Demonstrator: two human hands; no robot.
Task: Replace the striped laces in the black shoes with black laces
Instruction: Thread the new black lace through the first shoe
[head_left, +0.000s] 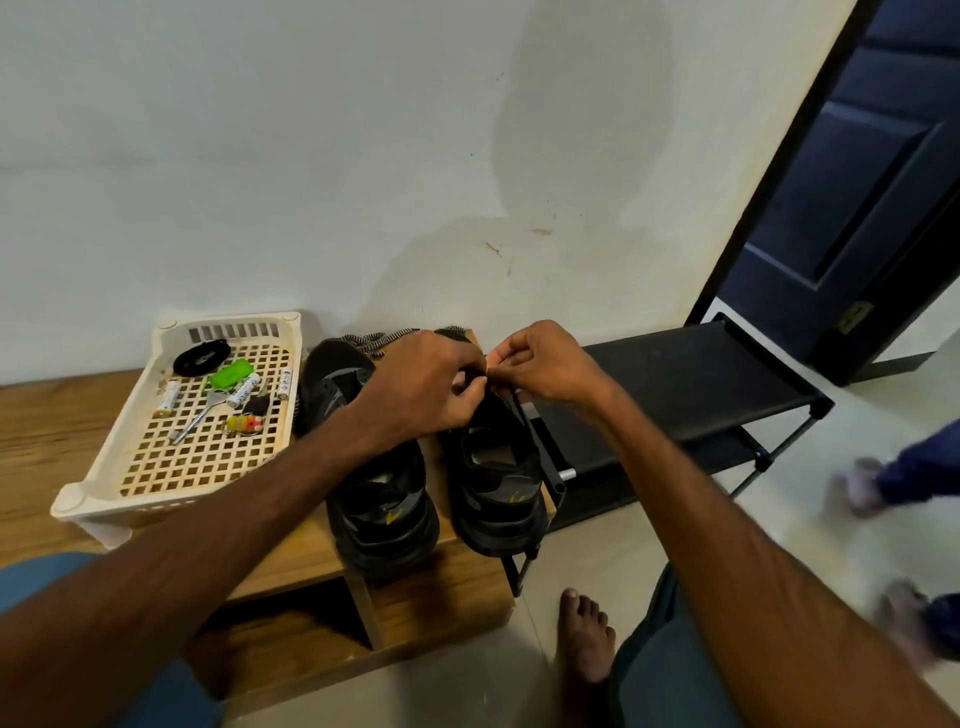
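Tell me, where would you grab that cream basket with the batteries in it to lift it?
Take the basket by its two short end walls, the near one and the slotted far one, from above. The left shoe sits close beside its right side, and loose batteries lie inside, so it likely needs lifting level.

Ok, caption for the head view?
Relacing: left hand and right hand pinch a black lace over the right-hand shoe; striped laces lie behind the left-hand shoe.
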